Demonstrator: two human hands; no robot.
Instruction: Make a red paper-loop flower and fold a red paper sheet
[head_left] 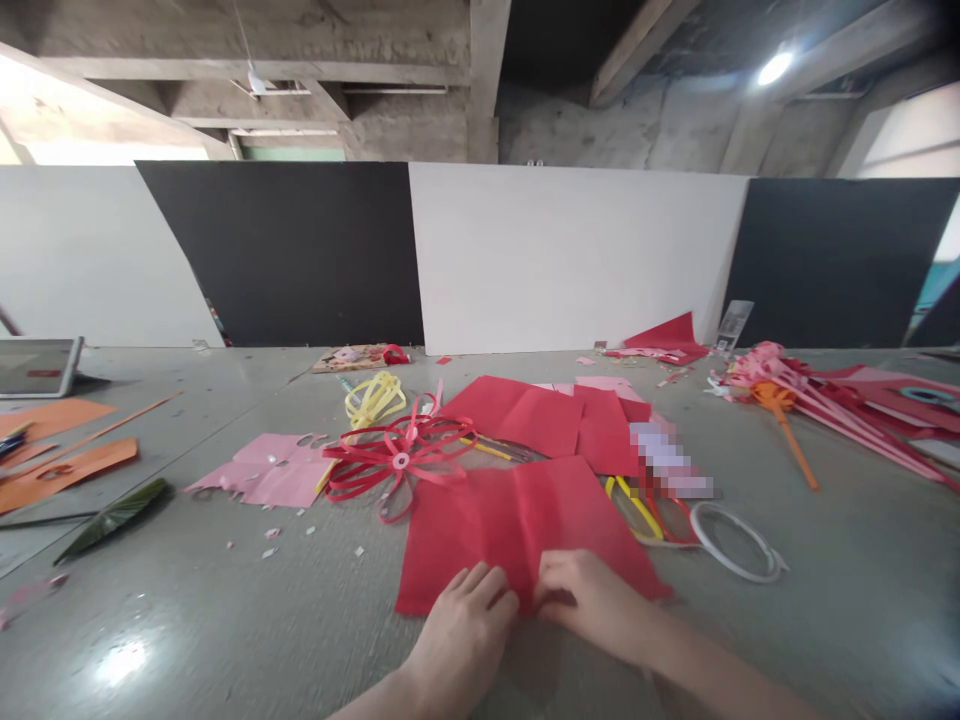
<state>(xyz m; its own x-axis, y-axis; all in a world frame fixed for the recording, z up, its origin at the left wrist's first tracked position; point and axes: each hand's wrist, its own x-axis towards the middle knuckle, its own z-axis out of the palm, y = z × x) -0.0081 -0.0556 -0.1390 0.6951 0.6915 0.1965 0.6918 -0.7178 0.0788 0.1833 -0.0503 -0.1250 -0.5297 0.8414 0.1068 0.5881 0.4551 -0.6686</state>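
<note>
The red sheet (517, 505) is partly covered by the curled left hand (466, 622) and right hand (589, 595), fingertips mostly hidden, so gripping cannot be told.

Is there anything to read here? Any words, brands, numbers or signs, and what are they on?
Nothing can be read with certainty.
Small tag at the back right: faint marks, too small to read.
Tablet at the left edge: marks on its screen, too blurred to read.
Pixelated patch right of centre: nothing legible.
Front red sheet: no writing visible.
</note>
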